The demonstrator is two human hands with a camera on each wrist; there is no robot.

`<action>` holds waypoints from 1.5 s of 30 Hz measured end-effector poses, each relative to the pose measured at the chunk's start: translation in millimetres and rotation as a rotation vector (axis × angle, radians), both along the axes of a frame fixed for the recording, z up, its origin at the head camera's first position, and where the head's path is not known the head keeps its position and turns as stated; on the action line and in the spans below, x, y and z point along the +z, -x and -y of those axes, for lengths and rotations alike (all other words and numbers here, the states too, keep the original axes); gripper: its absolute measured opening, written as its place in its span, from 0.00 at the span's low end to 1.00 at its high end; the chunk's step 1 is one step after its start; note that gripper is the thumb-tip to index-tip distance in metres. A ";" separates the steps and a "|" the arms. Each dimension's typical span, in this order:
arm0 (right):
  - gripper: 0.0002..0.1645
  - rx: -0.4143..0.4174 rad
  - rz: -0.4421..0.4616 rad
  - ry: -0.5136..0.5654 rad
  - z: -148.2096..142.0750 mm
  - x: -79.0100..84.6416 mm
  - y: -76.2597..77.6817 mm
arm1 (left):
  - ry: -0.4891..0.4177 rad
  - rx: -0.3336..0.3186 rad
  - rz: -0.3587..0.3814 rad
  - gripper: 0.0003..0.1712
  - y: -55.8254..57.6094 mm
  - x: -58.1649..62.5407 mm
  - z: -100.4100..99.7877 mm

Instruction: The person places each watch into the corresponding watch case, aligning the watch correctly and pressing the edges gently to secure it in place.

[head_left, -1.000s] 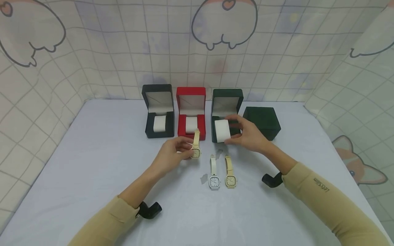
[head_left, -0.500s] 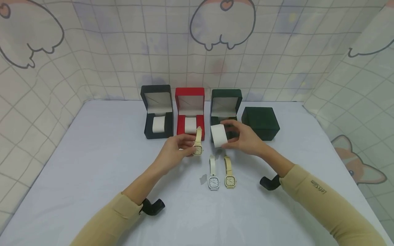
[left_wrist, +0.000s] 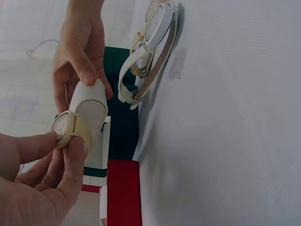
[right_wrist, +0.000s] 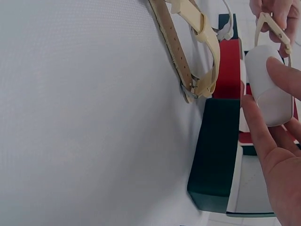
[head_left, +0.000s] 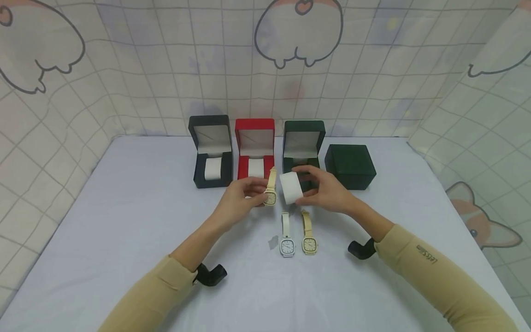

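Note:
My left hand (head_left: 236, 203) pinches a cream wristwatch (head_left: 270, 198) between thumb and fingers, its strap upright in a loop in the left wrist view. Facing it, my right hand (head_left: 327, 190) grips a white watch cushion (head_left: 291, 188) by its ends, in front of the open green watch box (head_left: 304, 125). In the left wrist view the cushion (left_wrist: 91, 106) sits right at the watch's strap loop; the right wrist view shows the strap (right_wrist: 259, 29) over the cushion's far end. On the table below lie a white watch (head_left: 287, 247) and a yellow watch (head_left: 309, 245).
Left of the green box stand an open red box (head_left: 243, 167) and an open black box (head_left: 200, 173), each with a white cushion inside. A closed green box (head_left: 350, 166) is at the right. A small grey patch (head_left: 273, 242) marks the white cloth.
My right hand has drawn the cushion out of the green box, leftward and toward me. My left hand has moved the cream watch slightly right and up, so the two are now close together.

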State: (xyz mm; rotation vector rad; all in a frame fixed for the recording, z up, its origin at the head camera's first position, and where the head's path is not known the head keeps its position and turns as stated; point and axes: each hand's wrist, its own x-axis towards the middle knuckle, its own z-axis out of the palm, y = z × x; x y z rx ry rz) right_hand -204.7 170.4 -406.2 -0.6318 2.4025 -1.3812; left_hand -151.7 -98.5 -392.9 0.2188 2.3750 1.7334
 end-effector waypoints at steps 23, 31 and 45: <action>0.50 0.112 -0.025 0.122 -0.6 2.7 -4.9 | 0.015 -0.052 -0.035 0.22 4.5 1.1 -8.3; 0.49 0.128 -0.040 0.137 -0.6 1.9 -3.7 | 0.017 -0.075 -0.034 0.21 4.2 3.4 -8.6; 0.50 0.119 -0.044 0.140 -1.4 3.2 -5.2 | -0.026 -0.138 -0.049 0.21 3.7 4.2 -10.1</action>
